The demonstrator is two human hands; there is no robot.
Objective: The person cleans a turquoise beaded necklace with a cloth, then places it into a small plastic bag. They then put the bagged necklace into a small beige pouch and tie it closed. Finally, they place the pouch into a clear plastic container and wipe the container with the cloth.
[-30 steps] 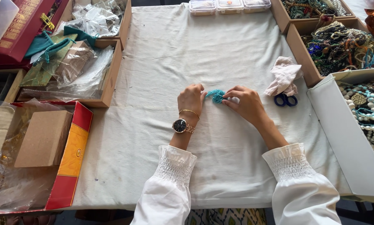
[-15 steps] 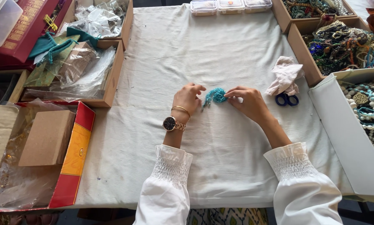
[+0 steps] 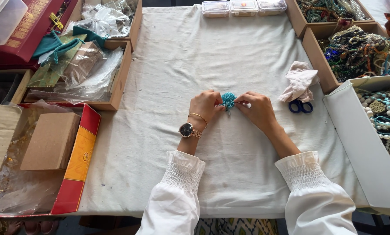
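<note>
A small bundle of turquoise beads (image 3: 228,100) rests on the white cloth (image 3: 177,65) covering the table, near its middle. My left hand (image 3: 205,106) pinches the bundle from the left, with a dark-faced watch and a gold bangle on its wrist. My right hand (image 3: 258,109) pinches the same bundle from the right. Both hands lie low on the cloth, fingertips meeting at the beads. White gathered sleeves cover both forearms.
Blue-handled scissors (image 3: 300,106) lie under a crumpled pale cloth (image 3: 299,82) at right. Boxes of beaded jewellery (image 3: 356,48) line the right side. Cardboard trays of plastic bags (image 3: 86,65) and a red box (image 3: 79,161) sit left. Small clear containers (image 3: 242,6) stand at the far edge.
Both hands have closed in around the turquoise bundle and sit slightly lower on the cloth; the bundle now looks more compact between the fingertips.
</note>
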